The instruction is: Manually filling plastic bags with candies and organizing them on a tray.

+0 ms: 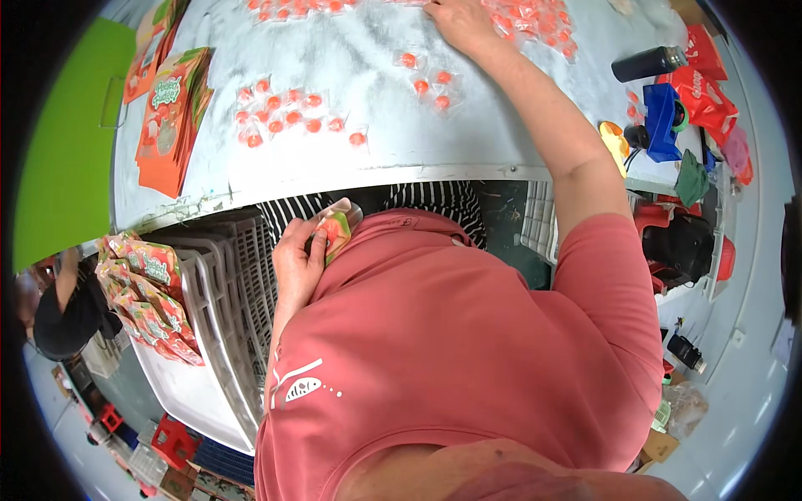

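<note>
My left hand [299, 260] is closed on a small red-and-green pouch [336, 232], held low in front of my body, below the table's near edge. The pouch is tilted, and its upper end looks open. My right hand [461, 23] reaches far across the table, among heaps of red candies [539, 21] in clear wrappers. Its fingers run to the top rim of the picture, so what they touch is hidden. Nearer to me lie a loose group of wrapped candies [274, 103] and a smaller cluster [443, 78]. At the table's left are stacked flat pouches [171, 117].
Left of me, filled pouches [150, 288] lie on a white tray [185, 392] beside upright plastic crates [242, 275]. A dark bottle [647, 63], a blue holder [662, 123] and red bags [697, 92] crowd the table's right end. Another person [67, 309] is at far left.
</note>
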Motion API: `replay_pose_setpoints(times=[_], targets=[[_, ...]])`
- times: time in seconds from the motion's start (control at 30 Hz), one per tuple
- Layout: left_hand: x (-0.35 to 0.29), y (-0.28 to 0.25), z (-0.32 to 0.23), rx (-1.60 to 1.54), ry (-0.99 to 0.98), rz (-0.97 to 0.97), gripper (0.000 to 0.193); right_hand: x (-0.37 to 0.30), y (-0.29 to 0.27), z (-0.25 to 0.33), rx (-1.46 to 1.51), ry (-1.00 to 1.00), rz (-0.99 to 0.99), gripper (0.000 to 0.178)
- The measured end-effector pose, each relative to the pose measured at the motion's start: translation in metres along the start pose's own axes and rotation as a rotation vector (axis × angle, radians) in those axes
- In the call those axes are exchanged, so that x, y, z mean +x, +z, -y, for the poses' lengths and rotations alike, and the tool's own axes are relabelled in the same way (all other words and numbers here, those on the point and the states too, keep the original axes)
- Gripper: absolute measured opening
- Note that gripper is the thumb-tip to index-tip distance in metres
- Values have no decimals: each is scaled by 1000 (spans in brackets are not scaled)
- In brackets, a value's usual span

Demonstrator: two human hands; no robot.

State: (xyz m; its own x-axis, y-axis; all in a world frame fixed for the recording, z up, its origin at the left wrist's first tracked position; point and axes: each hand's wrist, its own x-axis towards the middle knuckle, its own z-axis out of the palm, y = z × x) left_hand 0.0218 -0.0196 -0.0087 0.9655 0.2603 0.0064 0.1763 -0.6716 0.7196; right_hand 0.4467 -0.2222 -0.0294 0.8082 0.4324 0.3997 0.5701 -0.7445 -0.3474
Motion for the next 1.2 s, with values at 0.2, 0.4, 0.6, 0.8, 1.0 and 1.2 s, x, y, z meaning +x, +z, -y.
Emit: replay_pose_setpoints(times=[0.2, 0.4, 0.6, 0.8, 1.0, 1.2], targets=[[0, 1, 0, -8, -22, 4, 14, -46, -10, 20, 194, -327, 62, 32], [1, -2, -1, 2, -45, 23, 15, -98, -16, 25, 347, -403, 361, 39], [4, 0, -2, -3, -22, 18, 16, -139, -27, 70, 452, -272, 295, 41], [-1, -1, -3, -33, -67, 22, 14, -138, -17, 76, 737, -31, 172, 35], [-1, -1, -3, 6, -89, 45, 16, -118, -11, 75, 392, -192, 85, 22], [-2, 0, -4, 6, -65, 33, 15, -100, -5, 90, 246, -183, 250, 23]])
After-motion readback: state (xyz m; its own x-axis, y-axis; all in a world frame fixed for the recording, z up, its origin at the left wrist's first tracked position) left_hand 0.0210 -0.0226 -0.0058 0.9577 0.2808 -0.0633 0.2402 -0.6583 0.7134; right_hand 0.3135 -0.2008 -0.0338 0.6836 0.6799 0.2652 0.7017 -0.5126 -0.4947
